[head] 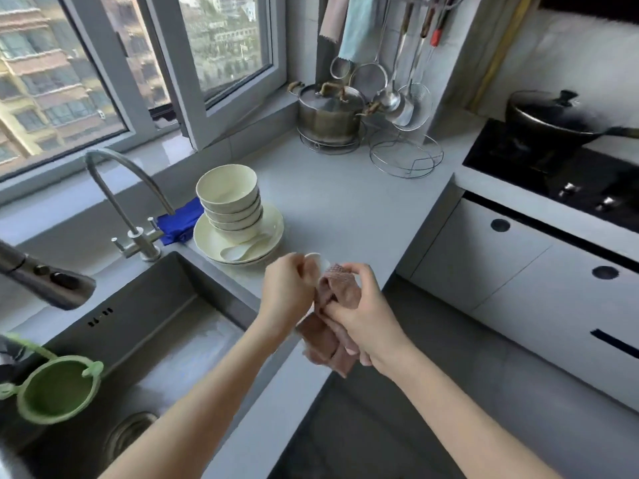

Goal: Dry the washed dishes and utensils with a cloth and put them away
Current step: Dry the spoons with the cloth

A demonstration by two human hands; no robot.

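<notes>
The left hand (287,288) pinches the end of a small white piece, most likely a spoon (316,261), its fingers curled round it. The right hand (363,312) grips a pinkish-brown cloth (320,344) bunched over the rest of it, thumb pressing on top. Both are held above the front edge of the counter (345,209), just right of the sink (155,323). Only a sliver of the spoon shows, so how much is wrapped cannot be told. The risk, as I judge it, is a wet, smooth spoon slipping from the pinch as the cloth rubs or pulls along it. It would fall to the counter edge or the floor and could chip. The loose tail of cloth hanging below could also snag. Just behind the hands, a stack of bowls (230,202) sits on plates (271,224), with more spoons (242,249) lying on the top plate. A careless reach there could knock the stack. A blue rag (179,219) lies behind it by the tap (114,188), and a green strainer (58,388) hangs over the sink. Further back are a lidded pot (328,112), a wire stand (406,157) and hanging ladles (397,84). To the right are the hob (539,174), with a covered pan (553,122) on it, and drawers (518,271) below.
</notes>
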